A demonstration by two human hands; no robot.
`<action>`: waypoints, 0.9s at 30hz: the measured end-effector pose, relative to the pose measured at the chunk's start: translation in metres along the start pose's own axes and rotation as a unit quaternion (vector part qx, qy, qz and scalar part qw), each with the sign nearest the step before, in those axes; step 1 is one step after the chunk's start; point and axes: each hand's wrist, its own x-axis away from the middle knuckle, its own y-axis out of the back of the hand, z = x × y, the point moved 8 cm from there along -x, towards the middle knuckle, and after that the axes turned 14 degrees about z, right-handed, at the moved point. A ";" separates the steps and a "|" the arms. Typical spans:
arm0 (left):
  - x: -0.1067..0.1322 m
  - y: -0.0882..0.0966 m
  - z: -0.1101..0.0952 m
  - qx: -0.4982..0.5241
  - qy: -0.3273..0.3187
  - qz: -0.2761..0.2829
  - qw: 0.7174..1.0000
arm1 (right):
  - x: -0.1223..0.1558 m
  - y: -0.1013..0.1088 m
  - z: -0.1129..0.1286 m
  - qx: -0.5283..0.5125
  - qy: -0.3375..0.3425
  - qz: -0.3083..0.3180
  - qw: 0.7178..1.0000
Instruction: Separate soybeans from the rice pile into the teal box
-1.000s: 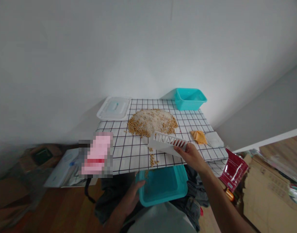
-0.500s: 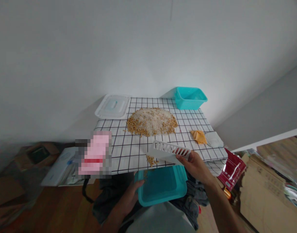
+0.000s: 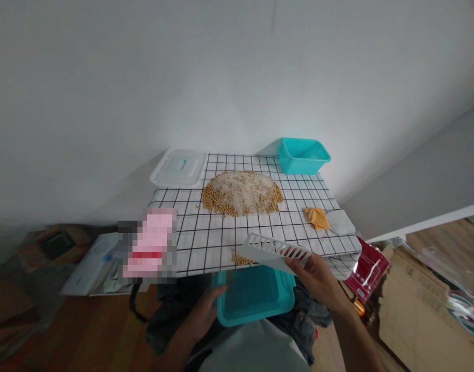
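Note:
My left hand [image 3: 206, 309] grips the left rim of a teal plastic box [image 3: 256, 316], held tilted under the table's front edge with its opening upward. In my right hand [image 3: 318, 276] is a white slotted plastic piece [image 3: 266, 249], pinched at its right end. It slants over the front of the table, just above the box. A small cluster of yellow beans [image 3: 242, 259] lies at the piece's left end, near the table edge. Further back sits a wide heap of rice [image 3: 242, 188] with yellow beans [image 3: 217, 201] around its front and sides.
A second teal box [image 3: 303, 164] stands at the back right, and a clear lid [image 3: 179, 168] lies at the back left. An orange cloth [image 3: 316, 217] is on the right of the grid-patterned tablecloth [image 3: 198, 248]. A blurred pink object [image 3: 154, 237] sits at the left edge.
My right hand and the white slotted piece have moved a little down, toward the front edge. The bean cluster now lies closer to that edge. The box stays in my left hand.

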 end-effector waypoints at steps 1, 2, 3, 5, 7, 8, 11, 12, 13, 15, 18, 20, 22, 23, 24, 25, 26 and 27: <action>0.000 0.002 0.002 -0.011 -0.003 0.000 1.000 | 0.001 0.000 -0.001 0.005 -0.003 -0.004 1.000; 0.000 0.004 0.003 -0.022 -0.007 0.001 1.000 | 0.002 0.000 -0.001 0.010 -0.005 -0.006 1.000; -0.001 0.006 0.005 -0.031 -0.010 0.003 0.999 | 0.003 -0.001 -0.002 0.015 -0.006 -0.007 1.000; -0.002 0.009 0.008 -0.042 -0.016 0.010 0.999 | 0.004 -0.002 -0.002 0.022 -0.008 -0.009 1.000; -0.003 0.012 0.011 -0.050 -0.020 0.012 0.998 | 0.004 -0.004 -0.002 0.022 -0.009 -0.010 1.000; -0.003 0.013 0.012 -0.052 -0.021 0.012 0.998 | 0.005 -0.004 -0.003 0.019 -0.009 -0.013 1.000; -0.004 0.012 0.014 -0.049 -0.020 0.009 0.999 | 0.007 -0.005 -0.004 0.016 -0.010 -0.011 1.000; -0.004 0.012 0.014 -0.045 -0.020 0.006 0.999 | 0.007 -0.005 -0.004 0.016 -0.011 -0.010 1.000; -0.004 0.011 0.014 -0.039 -0.018 0.003 0.999 | 0.007 -0.005 -0.003 0.016 -0.011 -0.011 1.000; -0.002 0.009 0.011 -0.031 -0.015 -0.002 0.999 | 0.006 -0.002 0.000 0.009 -0.008 -0.014 1.000; 0.002 0.005 0.003 -0.009 -0.001 -0.003 1.000 | -0.005 0.005 0.011 0.000 0.016 -0.022 1.000; 0.004 -0.001 0.000 0.027 0.022 -0.002 0.999 | -0.019 0.012 0.021 0.004 0.044 -0.037 0.998; 0.005 -0.009 -0.004 0.056 0.037 0.001 0.998 | -0.035 0.017 0.029 0.018 0.070 -0.045 0.996; 0.004 -0.013 -0.006 0.065 0.038 0.002 0.997 | -0.044 0.018 0.032 0.028 0.080 -0.039 0.996; 0.004 -0.017 -0.008 0.072 0.037 0.003 0.997 | -0.052 0.018 0.034 0.039 0.090 -0.031 0.995; 0.003 -0.021 -0.010 0.078 0.037 0.005 0.996 | -0.058 0.017 0.036 0.050 0.098 -0.022 0.994; 0.002 -0.025 -0.011 0.090 0.039 0.005 0.995 | -0.064 0.015 0.037 0.060 0.102 -0.015 0.993; 0.001 -0.028 -0.011 0.107 0.041 0.004 0.993 | -0.068 0.014 0.037 0.065 0.105 -0.009 0.992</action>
